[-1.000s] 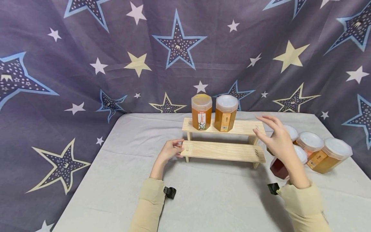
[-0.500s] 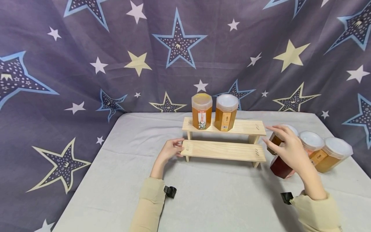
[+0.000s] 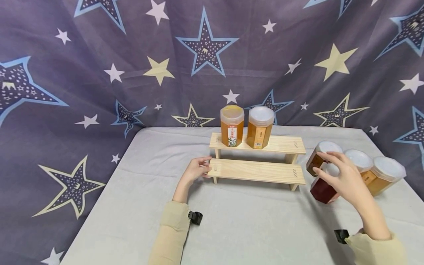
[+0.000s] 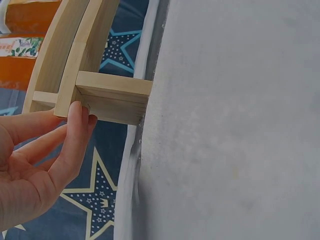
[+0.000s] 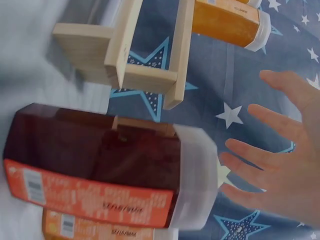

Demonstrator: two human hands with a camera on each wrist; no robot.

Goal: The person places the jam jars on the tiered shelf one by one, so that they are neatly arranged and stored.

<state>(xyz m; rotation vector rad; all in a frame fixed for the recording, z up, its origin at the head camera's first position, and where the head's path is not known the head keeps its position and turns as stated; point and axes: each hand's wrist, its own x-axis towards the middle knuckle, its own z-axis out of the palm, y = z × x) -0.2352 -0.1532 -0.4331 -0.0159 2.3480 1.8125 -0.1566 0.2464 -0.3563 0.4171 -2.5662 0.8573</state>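
A two-tier wooden shelf rack (image 3: 258, 172) stands on the cloth-covered table. My left hand (image 3: 193, 171) pinches the left end of its lower board, as the left wrist view shows at the corner of the board (image 4: 75, 75). Over a dark red octagonal jar (image 3: 322, 191) hovers my right hand (image 3: 347, 180), fingers spread and holding nothing. In the right wrist view, a gap separates those fingers from the white lid (image 5: 197, 175) of the jar. On the upper board are two amber honey jars, one with a yellowish lid (image 3: 232, 129) and one with a white lid (image 3: 260, 129).
Behind the dark red jar is a brown jar (image 3: 314, 163). Another white-lidded jar (image 3: 359, 159) and an amber jar (image 3: 384, 176) stand to the right, partly behind my right hand. A starry curtain (image 3: 205, 73) hangs along the table's back edge.
My right hand has moved right and down, from beside the upper board's right end to above the dark red jar. My left hand keeps its hold on the rack.
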